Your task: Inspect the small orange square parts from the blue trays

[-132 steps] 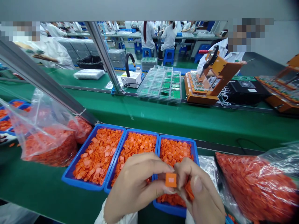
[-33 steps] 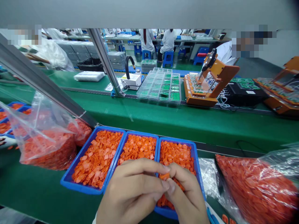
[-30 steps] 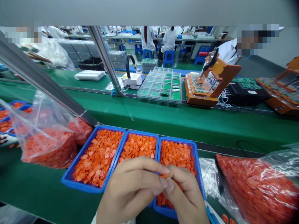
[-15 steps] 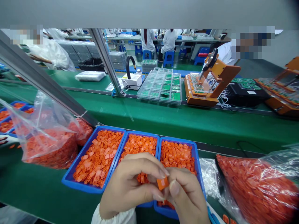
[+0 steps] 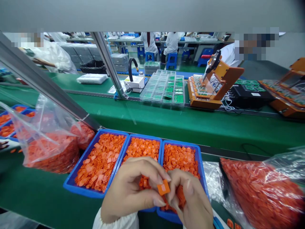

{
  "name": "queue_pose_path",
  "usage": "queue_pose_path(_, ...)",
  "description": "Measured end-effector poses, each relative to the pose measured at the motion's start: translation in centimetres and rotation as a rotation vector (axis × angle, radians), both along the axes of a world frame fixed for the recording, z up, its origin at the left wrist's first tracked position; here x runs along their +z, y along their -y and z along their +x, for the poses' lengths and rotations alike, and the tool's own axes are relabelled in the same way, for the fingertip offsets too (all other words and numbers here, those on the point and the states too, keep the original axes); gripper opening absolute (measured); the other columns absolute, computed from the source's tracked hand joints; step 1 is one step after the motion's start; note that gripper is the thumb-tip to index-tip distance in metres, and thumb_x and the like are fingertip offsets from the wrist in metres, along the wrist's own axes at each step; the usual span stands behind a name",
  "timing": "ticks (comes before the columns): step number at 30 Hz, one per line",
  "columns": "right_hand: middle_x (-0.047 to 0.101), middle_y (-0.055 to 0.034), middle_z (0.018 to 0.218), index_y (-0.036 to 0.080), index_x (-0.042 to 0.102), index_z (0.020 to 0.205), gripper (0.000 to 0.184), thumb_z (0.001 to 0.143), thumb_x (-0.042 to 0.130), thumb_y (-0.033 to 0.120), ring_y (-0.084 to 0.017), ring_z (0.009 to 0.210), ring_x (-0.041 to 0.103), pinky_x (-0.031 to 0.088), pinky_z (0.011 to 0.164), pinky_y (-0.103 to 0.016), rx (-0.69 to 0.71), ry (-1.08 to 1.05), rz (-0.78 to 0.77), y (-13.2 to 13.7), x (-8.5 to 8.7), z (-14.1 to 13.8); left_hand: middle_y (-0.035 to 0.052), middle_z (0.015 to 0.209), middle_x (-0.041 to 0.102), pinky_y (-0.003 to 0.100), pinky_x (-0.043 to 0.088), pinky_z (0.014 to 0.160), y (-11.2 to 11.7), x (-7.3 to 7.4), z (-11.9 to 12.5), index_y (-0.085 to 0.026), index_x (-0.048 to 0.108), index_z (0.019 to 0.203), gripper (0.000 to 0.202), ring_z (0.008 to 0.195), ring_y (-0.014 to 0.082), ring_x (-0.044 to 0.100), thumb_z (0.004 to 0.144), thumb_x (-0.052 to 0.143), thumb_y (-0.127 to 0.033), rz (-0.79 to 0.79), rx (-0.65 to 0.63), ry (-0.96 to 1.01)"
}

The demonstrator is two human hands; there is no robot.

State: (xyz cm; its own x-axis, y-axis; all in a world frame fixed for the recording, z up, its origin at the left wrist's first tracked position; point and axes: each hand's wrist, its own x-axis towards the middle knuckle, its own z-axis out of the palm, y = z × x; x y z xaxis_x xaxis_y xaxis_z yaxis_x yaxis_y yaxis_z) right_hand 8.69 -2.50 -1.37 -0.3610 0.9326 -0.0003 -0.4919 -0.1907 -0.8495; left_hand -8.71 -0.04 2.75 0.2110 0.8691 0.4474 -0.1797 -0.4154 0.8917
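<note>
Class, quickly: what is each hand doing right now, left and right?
Left hand: fingers closed, pinching the small orange part.
Right hand: fingers closed on the same orange part from the other side.

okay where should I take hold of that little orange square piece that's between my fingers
Pinch the orange square piece by its thin opposite edges, coming from the left and right sides. It is small and flat, tilted between the left hand and right hand, face showing.

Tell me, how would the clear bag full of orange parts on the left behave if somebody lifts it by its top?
The clear bag would probably sag and shift, since its thin film is crumpled and slumps against the left blue tray. It looks fairly heavy, being packed with loose orange parts. The top stands open, so tilting it could spill pieces.
</note>
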Motion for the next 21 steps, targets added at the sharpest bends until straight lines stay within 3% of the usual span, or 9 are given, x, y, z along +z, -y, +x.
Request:
queue_pose_path(5, 0.049, 0.001, 0.066, 0.018, 0.07, 0.078, 0.061, 0.102, 0.045, 0.069, -0.011, 0.052, 0.042, 0.029, 0.049, -0.027, -0.009, 0.006, 0.016, -0.1, -0.4, 0.1, 0.0027, 0.099, 0.08, 0.018, 0.061, 0.078, 0.1, -0.2, 0.0, -0.022, 0.072, 0.101, 0.021, 0.087, 0.0123, 0.075, 0.086, 0.087, -0.025, -0.037, -0.026, 0.024)
queue_pose_path(14, 0.054, -0.0008, 0.071, 0.02, 0.075, 0.084, 0.065, 0.1, 0.043, 0.074, -0.011, 0.054, 0.043, 0.026, 0.049, -0.027, 0.028, 0.037, 0.022, 0.0, -0.6, 0.5, 0.0015, 0.106, 0.079, 0.016, 0.061, 0.077, 1.1, -1.2, 0.0, -0.03, 0.065, 0.127, 0.051, 0.077, 0.0084, 0.073, 0.084, 0.088, -0.018, -0.121, -0.042, 0.114)
queue_pose_path(21, 0.053, -0.0021, 0.066, 0.018, 0.072, 0.079, 0.072, 0.097, 0.039, 0.08, -0.013, 0.052, 0.043, 0.026, 0.048, -0.027, 0.01, 0.105, 0.036, -0.2, -0.3, 0.3, 0.002, 0.105, 0.08, 0.015, 0.061, 0.077, 1.1, -1.2, 0.0, -0.03, 0.066, 0.129, 0.053, 0.078, 0.0083, 0.073, 0.082, 0.089, -0.019, -0.132, -0.046, 0.139)
